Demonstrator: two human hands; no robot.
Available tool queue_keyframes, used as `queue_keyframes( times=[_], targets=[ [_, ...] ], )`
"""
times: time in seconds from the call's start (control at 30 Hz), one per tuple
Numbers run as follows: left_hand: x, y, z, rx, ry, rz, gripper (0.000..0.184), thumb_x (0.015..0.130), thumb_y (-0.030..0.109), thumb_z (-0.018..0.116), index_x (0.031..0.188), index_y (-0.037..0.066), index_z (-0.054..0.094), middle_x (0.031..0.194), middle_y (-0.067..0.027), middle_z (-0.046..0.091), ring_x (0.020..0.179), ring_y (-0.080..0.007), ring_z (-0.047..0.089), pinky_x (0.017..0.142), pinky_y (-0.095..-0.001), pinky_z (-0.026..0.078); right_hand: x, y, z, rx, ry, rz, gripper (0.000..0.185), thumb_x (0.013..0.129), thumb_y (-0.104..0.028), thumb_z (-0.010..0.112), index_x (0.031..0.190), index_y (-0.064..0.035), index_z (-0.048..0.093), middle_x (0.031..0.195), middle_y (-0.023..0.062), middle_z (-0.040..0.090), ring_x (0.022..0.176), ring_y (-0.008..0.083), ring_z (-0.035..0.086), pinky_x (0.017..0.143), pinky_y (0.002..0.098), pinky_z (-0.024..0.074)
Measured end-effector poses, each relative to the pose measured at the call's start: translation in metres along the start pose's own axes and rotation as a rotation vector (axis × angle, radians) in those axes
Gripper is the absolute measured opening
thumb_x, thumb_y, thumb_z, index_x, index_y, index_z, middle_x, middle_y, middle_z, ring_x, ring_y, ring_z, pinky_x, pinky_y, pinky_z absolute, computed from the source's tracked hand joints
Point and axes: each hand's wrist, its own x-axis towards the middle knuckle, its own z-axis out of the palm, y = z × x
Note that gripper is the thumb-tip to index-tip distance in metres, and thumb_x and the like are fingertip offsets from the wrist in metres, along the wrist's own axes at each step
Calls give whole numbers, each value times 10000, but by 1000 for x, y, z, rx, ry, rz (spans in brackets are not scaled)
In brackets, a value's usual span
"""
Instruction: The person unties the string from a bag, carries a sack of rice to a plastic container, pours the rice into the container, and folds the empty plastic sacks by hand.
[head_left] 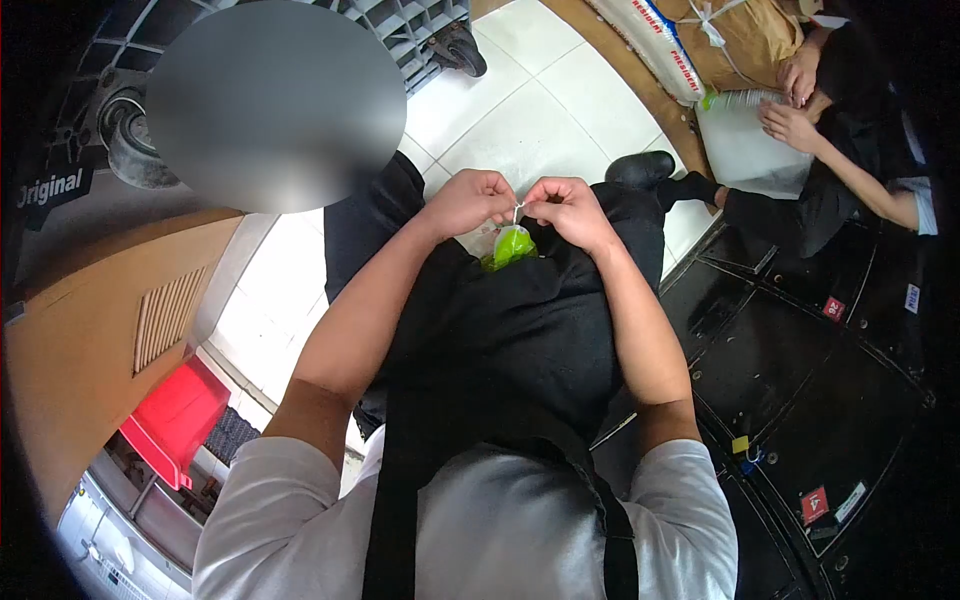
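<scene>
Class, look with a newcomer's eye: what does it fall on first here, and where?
First, the small bright green bag, its white top between the fingertips of the left hand and right hand, beyond the black apron. Then the red plastic object at lower left, beside the wooden panel.

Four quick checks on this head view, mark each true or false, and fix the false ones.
1. The left hand and right hand pinch the thin white top of a green bundle. True.
2. The green bundle lies flat on the floor, untouched. False: both hands have hold of its top.
3. The red object is at the right edge of the view. False: the red object is at the lower left.
4. At the upper right, a co-worker's hand is at a translucent bag. True.
</scene>
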Motion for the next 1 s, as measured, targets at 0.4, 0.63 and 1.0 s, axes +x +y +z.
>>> queue_keyframes(
  times=[0.4, 0.63, 1.0],
  targets=[
    [1, 1, 2, -29, 48, 102, 169, 826, 43, 691, 978, -9, 639, 813, -38, 667, 730, -105, 623, 683, -246, 507, 0, -1, 0, -14, 2, 1, 15, 820, -31, 706, 830, -24, 714, 714, -23, 636, 657, 57, 547, 624, 220, 449],
    [-1, 0, 5, 22, 27, 72, 138, 856, 73, 691, 958, -19, 676, 823, -45, 681, 724, -103, 628, 695, -245, 510, 0, -1, 0, 25, 14, 27, 17, 806, -45, 723, 809, -29, 717, 705, -28, 635, 657, 54, 539, 625, 224, 446],
    [0, -2, 2, 34, 45, 37, 151, 914, 115, 635, 965, -22, 675, 823, -57, 698, 739, -115, 637, 716, -260, 517, -1, -3, 1, -13, -3, -12, 7, 833, -17, 699, 829, -21, 702, 715, -20, 635, 655, 61, 554, 622, 219, 449]
  ],
)
